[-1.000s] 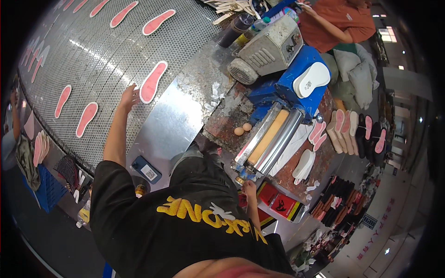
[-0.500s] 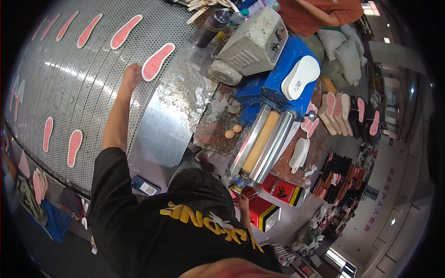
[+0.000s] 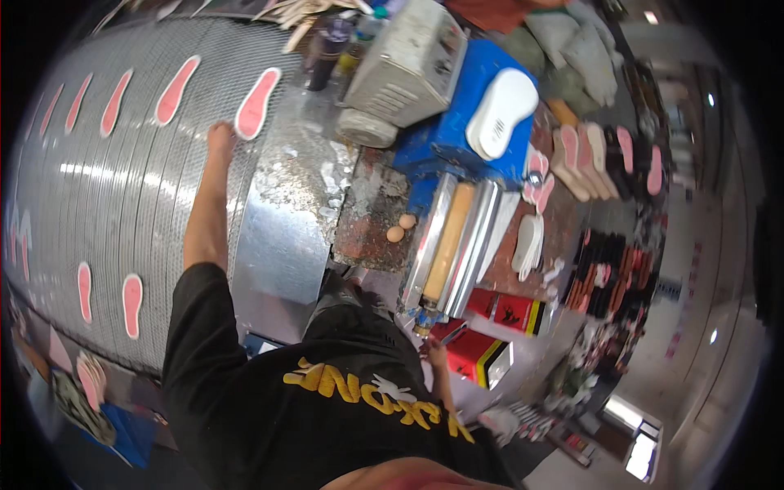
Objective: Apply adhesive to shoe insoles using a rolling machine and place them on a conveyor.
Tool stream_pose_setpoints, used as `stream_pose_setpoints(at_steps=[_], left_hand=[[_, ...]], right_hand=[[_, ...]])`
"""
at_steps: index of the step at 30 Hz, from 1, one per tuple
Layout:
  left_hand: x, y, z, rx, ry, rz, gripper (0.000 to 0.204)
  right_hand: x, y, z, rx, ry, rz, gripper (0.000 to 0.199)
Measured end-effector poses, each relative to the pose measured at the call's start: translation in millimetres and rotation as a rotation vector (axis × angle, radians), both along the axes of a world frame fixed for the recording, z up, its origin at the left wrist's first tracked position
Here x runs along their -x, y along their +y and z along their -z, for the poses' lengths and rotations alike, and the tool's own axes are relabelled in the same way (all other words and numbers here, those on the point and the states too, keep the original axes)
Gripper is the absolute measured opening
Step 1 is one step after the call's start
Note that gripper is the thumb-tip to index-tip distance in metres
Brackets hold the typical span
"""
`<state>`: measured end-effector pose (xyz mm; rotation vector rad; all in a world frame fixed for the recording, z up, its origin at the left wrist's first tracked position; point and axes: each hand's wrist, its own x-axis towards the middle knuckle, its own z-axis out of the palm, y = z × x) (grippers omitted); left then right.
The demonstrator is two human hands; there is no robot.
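My left hand [image 3: 220,136] reaches out over a grey perforated mesh belt [image 3: 167,216], just beside the heel end of a pink insole with a white rim [image 3: 258,104]. Motion blur smears its fingers, and a firm hold on the insole does not show. Low at my right side, my right hand [image 3: 434,353] is near the lower end of a roller machine [image 3: 448,241]; its fingers are too small and partly hidden to read. More pink insoles lie on the belt, one of them [image 3: 178,90] just left of the nearest insole.
White insoles [image 3: 502,114] are stacked on the machine's blue housing [image 3: 445,151]. Behind stand a grey motor box [image 3: 408,65] and a dark bottle [image 3: 327,53]. Two round tan balls [image 3: 400,229] lie on the worn bench. Red boxes [image 3: 474,353] stand below the rollers.
The whole view has shifted and turned slightly. My left hand stays beside the nearest insole's heel, its fingers now less distinct. The gap between that insole and its left neighbour looks wider.
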<state>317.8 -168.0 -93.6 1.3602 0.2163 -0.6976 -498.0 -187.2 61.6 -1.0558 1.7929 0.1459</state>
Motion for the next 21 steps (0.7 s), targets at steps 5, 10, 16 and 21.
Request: stream_pose_setpoints(at_steps=[5, 10, 16, 21], left_hand=[[24, 21, -5, -0.137, -0.044, -0.006, 0.027], [131, 60, -71, 0.015, 0.012, 0.36, 0.02], [299, 97, -136, -0.264, 0.1, 0.323, 0.015], [374, 111, -178, -0.224, 0.22, 0.317, 0.016]], right_hand=[[14, -68, -1, 0.433, -0.04, -0.374, 0.016], [-14, -185, -4, 0.84, 0.116, -0.344, 0.023], [-46, -295, 24, 0.889, 0.136, -0.38, 0.051], [-54, -324, 39, 0.64, 0.331, -0.423, 0.065]])
